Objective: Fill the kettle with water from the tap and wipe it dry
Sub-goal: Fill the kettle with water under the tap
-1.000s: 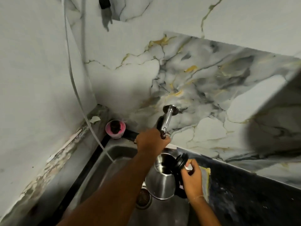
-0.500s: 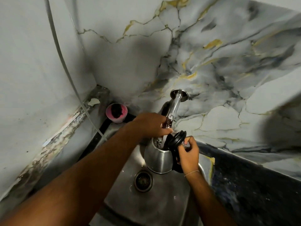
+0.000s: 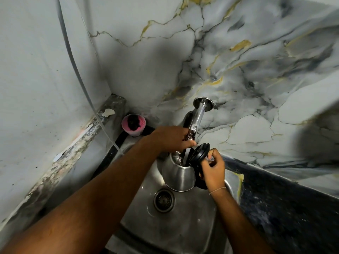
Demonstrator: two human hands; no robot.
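A steel kettle (image 3: pixel 178 176) hangs over the sink (image 3: pixel 183 226), its black lid (image 3: pixel 199 154) flipped up. My right hand (image 3: pixel 212 169) grips the kettle's black handle on its right side. The chrome tap (image 3: pixel 199 116) juts from the marble wall, its outlet just above the kettle's open mouth. My left hand (image 3: pixel 171 139) is closed around the tap's lower end. A shiny streak, possibly water, shows inside the opening.
A pink cup (image 3: pixel 134 124) with something dark inside stands in the corner behind the sink. A white cable (image 3: pixel 80 77) runs down the left wall. The drain (image 3: pixel 163 199) lies below the kettle. A dark counter (image 3: pixel 284 208) extends to the right.
The view has tilted down and drawn closer. The kettle rose from low in the sink to sit right under the tap. My left hand stayed on the tap.
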